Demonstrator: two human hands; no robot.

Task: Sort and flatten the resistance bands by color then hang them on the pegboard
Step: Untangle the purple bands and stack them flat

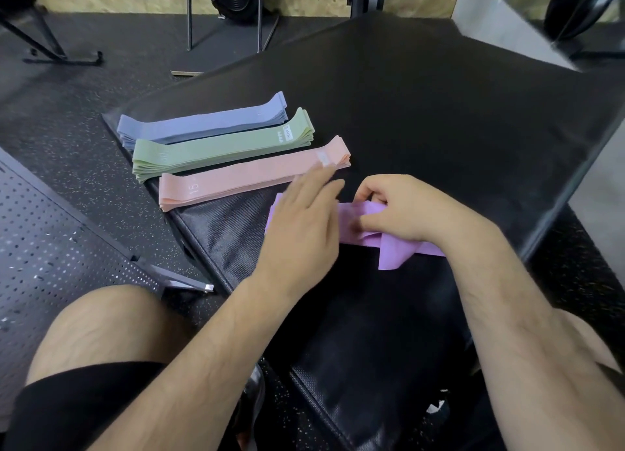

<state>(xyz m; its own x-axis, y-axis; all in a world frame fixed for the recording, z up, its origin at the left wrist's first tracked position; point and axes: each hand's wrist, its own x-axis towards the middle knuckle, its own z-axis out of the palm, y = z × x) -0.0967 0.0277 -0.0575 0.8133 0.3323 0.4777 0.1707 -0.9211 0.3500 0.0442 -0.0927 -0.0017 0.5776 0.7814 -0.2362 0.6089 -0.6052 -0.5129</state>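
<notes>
Black mat [439, 95] on the gym floor, carrying all the bands; the pegboard [50, 247] lies flat on the floor off the mat's left edge, with nothing hung on it. Along that left edge three flattened stacks lie side by side: blue stack [203, 122] farthest, green stack [220, 146] in the middle, pink stack [250, 176] nearest. Just beside the pink stack, toward the near edge, lies the purple band [392, 247], twisted and folded over itself. The left hand [301, 224] is spread flat over its left end, fingers [321, 183] straight and blurred. The right hand [406, 210] pinches the twisted middle with its fingers curled. Step in hand, as judged: flattening the last colour. The next move calls for undoing the twist, smoothing the band into a fourth row, then hanging.
</notes>
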